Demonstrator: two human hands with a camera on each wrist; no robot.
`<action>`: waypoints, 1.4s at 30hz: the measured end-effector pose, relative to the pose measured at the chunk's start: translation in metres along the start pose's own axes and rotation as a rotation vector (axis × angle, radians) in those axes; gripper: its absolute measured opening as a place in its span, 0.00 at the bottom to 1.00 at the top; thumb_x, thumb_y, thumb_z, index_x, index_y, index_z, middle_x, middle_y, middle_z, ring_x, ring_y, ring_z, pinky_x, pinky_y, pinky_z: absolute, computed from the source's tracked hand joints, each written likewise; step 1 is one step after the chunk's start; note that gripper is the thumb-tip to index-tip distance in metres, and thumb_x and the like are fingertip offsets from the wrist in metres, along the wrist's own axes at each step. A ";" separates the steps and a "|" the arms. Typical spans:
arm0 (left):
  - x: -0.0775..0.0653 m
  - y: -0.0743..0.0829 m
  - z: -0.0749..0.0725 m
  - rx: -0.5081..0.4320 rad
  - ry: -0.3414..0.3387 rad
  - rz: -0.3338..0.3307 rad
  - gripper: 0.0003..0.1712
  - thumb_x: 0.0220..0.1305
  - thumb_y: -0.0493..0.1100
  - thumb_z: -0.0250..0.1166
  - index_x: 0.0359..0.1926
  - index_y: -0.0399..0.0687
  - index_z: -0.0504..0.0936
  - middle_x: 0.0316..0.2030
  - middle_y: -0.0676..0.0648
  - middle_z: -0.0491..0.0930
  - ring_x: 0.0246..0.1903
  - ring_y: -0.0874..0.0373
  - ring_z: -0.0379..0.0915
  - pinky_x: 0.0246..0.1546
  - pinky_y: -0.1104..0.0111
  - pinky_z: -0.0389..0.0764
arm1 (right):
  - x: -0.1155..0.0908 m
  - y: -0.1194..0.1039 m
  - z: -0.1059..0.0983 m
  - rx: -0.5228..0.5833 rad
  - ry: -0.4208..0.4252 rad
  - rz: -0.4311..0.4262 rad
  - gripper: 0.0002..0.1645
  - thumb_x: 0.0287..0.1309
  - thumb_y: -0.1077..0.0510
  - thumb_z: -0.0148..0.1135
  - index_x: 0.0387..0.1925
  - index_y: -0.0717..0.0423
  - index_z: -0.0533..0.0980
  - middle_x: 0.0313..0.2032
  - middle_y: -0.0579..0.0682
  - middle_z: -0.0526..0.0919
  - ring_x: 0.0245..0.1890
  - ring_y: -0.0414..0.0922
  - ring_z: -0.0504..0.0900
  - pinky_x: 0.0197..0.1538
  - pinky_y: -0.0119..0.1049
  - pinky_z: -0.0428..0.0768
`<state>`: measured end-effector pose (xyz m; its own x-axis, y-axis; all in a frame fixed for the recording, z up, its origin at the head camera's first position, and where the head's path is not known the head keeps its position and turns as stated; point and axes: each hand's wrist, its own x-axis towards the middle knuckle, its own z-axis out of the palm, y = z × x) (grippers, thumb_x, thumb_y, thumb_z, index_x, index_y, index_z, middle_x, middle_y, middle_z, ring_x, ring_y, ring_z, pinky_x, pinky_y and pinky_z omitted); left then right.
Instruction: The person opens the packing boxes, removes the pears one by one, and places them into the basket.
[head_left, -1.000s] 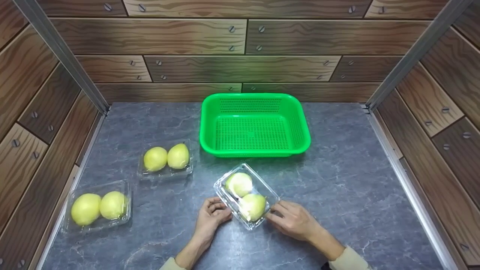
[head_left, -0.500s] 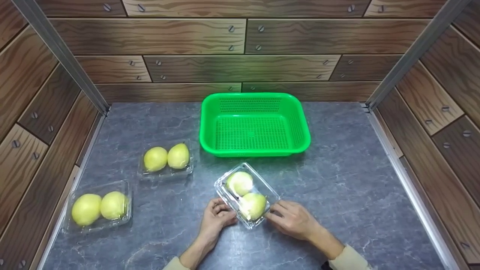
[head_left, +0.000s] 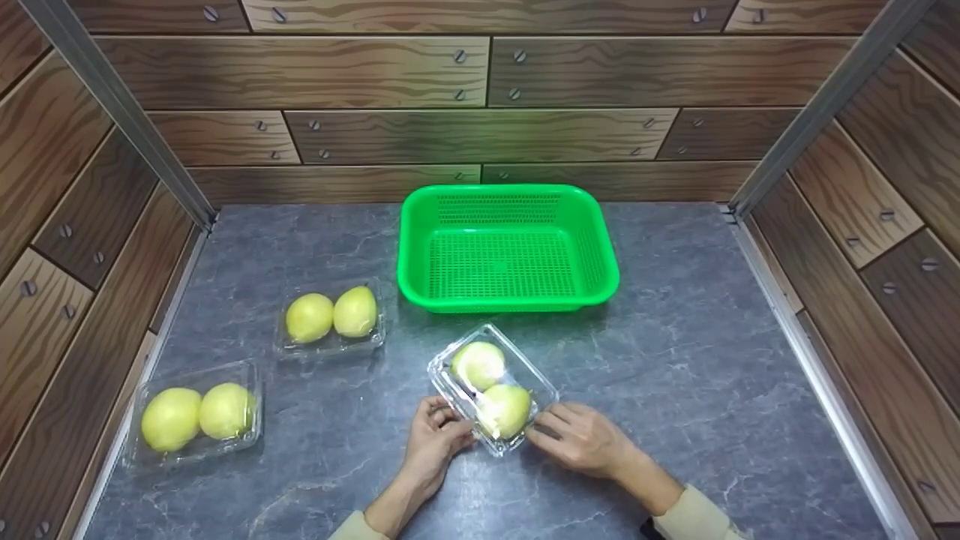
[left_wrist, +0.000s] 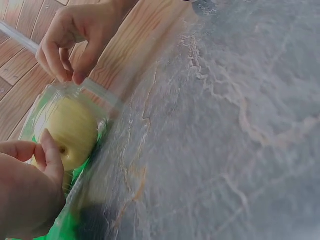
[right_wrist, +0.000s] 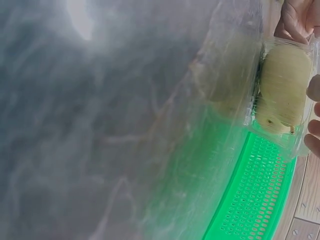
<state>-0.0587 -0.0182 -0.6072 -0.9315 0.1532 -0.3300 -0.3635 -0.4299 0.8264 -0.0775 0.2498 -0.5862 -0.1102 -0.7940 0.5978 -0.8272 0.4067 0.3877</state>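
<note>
"well, item one: position and grip?"

"clear box (head_left: 522, 361), two yellow fruits (head_left: 507, 411) inside; askew, between green basket (head_left: 510, 304) and the unseen front edge of the table (head_left: 697, 337). resting or lifted: cannot tell. left hand (head_left: 433, 444) grips its left side, right hand (head_left: 581, 439) pinches its near right corner; presumably two-sided for steadiness."

"other stock?"

"basket: near the back edge, centred, perhaps for easy reach. left-edge box (head_left: 258, 405), inner box (head_left: 341, 347): fruit pairs (head_left: 171, 418), likely aside for working room."

"views compared?"

"left wrist: dark pit (left_wrist: 62, 150) on one fruit, unclear from the head. right wrist: neither side box."
</note>
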 end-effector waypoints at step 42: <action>0.005 0.009 0.004 0.035 -0.026 0.007 0.29 0.59 0.24 0.64 0.55 0.42 0.60 0.39 0.49 0.76 0.31 0.59 0.79 0.31 0.70 0.87 | 0.017 0.004 0.016 -0.100 0.120 -0.300 0.17 0.69 0.59 0.49 0.35 0.55 0.85 0.29 0.48 0.87 0.27 0.42 0.85 0.30 0.31 0.87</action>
<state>-0.0666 -0.0181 -0.5994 -0.9338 0.1740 -0.3126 -0.3570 -0.3997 0.8443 -0.0914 0.2303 -0.5858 0.2004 -0.8287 0.5226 -0.7544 0.2097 0.6220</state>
